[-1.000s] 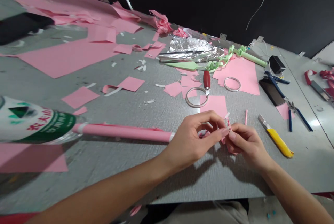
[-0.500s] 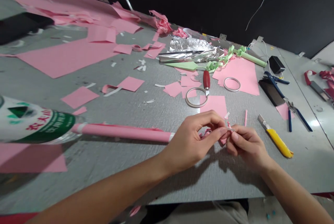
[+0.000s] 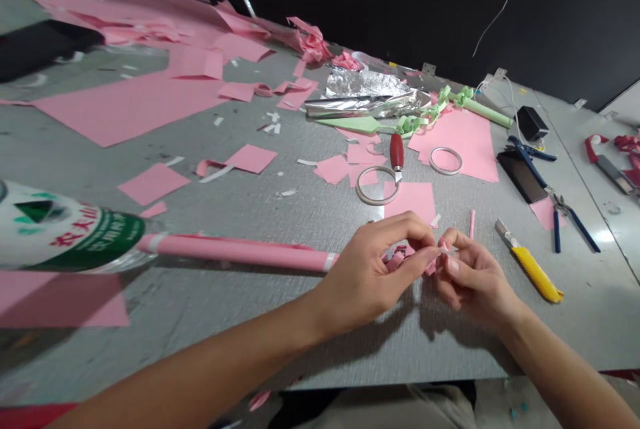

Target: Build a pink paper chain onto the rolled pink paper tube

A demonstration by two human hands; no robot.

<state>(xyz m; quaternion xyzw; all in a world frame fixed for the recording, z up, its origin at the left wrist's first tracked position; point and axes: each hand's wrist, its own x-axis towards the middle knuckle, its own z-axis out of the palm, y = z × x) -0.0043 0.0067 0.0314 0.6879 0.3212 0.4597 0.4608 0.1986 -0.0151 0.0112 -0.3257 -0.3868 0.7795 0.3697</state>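
Observation:
Both my hands meet just above the grey table (image 3: 300,215) near its front edge. My left hand (image 3: 373,272) pinches a small curled pink paper piece (image 3: 400,257) between thumb and fingers. My right hand (image 3: 473,279) is closed too, its thumb and forefinger gripping the same paper piece from the right, where a thin white strip shows between the fingertips. Most of the piece is hidden by the fingers. A long rolled pink paper tube (image 3: 240,252) lies on the table and ends right beside my left hand.
A water bottle with a green label (image 3: 65,232) lies at the left. A yellow utility knife (image 3: 533,269), blue pliers (image 3: 575,219), a black phone (image 3: 523,175), two tape rings (image 3: 445,161), a red-handled knife (image 3: 397,152), foil (image 3: 367,92) and pink paper scraps (image 3: 153,183) are spread around.
The hands have shifted slightly; my right hand's fingers have turned and lowered a little on the paper piece. Nothing else on the table has moved.

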